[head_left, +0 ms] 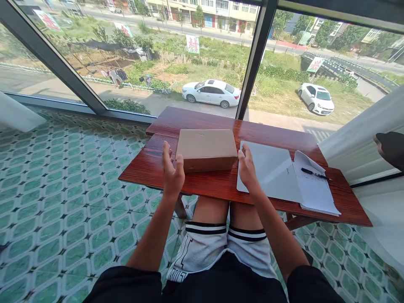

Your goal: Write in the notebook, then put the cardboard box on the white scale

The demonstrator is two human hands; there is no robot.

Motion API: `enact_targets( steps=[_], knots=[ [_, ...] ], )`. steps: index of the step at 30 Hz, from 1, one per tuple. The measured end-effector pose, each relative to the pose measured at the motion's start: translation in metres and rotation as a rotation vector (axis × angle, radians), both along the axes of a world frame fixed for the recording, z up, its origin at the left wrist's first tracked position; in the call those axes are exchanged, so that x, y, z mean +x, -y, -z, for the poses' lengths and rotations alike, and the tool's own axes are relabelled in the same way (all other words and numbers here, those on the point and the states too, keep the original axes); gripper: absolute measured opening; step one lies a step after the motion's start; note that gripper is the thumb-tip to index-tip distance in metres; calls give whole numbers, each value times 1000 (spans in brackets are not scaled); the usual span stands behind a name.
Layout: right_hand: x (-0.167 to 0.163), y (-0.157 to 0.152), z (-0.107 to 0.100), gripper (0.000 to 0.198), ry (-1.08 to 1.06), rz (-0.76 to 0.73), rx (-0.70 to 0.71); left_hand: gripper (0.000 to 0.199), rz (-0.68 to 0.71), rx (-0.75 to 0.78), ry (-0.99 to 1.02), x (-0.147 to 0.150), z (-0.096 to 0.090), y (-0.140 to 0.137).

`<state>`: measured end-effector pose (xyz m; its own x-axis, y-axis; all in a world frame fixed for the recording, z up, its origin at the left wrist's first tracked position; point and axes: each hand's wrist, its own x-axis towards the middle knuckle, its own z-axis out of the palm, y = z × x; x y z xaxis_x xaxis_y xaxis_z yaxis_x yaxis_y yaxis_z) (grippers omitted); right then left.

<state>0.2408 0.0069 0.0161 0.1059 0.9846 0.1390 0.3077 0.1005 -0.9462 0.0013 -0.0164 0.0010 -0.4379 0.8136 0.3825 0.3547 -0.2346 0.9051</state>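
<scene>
Head view: left hand (172,173) raised at the near left corner of a brown cardboard box (206,144), palm turned inward, fingers stretched out, thumb apart, nothing in its grasp. Right hand (248,167) likewise empty, fingers extended and close together, just beside the box's right side. Between the two palms, the box, flat on a dark red wooden table (143,164); contact with either hand, impossible to tell. Beneath the right hand and reaching out to its right, a silver laptop (268,168), closed, with small dark lettering on the lid, sideways and too small to read. Farther right of that hand, white papers (315,193) with dark marks too fine to make out, and a black pen (309,171) on top. Below both hands, grey shorts (202,250) with striped hems and partly hidden outlined letters. Well beyond the hands, past the window frame (256,59), a white sign (192,43) bearing the red character 村.
</scene>
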Motion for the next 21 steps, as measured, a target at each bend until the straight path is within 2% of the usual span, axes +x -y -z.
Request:
enact_targets(
  steps=[2,6,11,21],
  knots=[
    [-5,-1,3,86,0,-21,-26,71,28,-64,57,1,4,-3],
    [-11,-1,5,87,30,-44,-53,66,25,-123,47,5,3,-1],
    [-13,-1,8,83,54,-85,-39,61,13,-126,72,7,3,-2],
    [-20,2,9,74,52,-42,-54,56,14,-99,160,9,9,-6]
  ],
)
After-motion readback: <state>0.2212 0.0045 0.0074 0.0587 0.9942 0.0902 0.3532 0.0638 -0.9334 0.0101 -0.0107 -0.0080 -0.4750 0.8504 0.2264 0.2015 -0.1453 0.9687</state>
